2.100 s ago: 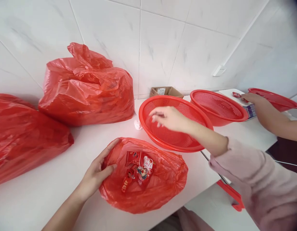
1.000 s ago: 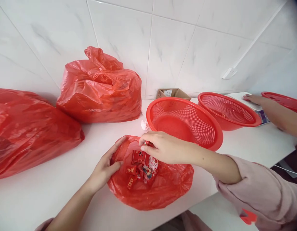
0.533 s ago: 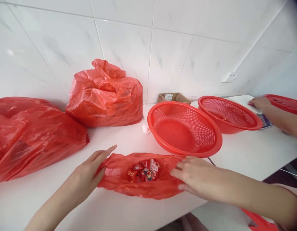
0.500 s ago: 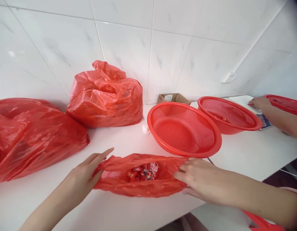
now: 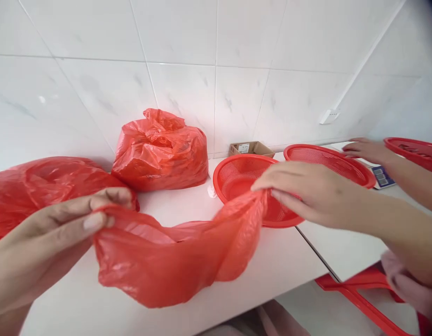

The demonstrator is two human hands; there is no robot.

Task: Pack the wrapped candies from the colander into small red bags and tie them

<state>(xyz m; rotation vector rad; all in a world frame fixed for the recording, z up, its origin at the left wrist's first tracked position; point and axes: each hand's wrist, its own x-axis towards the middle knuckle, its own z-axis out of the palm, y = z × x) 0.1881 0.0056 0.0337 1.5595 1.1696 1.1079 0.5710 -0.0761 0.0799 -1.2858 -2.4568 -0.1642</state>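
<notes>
A red plastic bag (image 5: 180, 266) is stretched between my two hands above the white table (image 5: 96, 310). My left hand (image 5: 79, 224) pinches one end of its rim between thumb and fingers. The opposite end is gathered in the pinched fingers of my right hand (image 5: 296, 191), which is held a little higher, in front of a red mesh basket (image 5: 233, 179). The bag's middle sags, and its contents are hidden behind the front wall.
Two full red bags, one (image 5: 163, 158) by the wall and one (image 5: 61, 182) at left, lie behind. A cardboard box (image 5: 259, 148), a second basket (image 5: 321, 156) and a scale (image 5: 382, 177) stand rightward. Another person's hand (image 5: 366, 150) reaches over there. A red stool (image 5: 363, 289) is below.
Both my hands have raised the bag's rim and pulled its ends taut, so the printed packets inside no longer show. The other person's hand has moved left, over the second basket's edge.
</notes>
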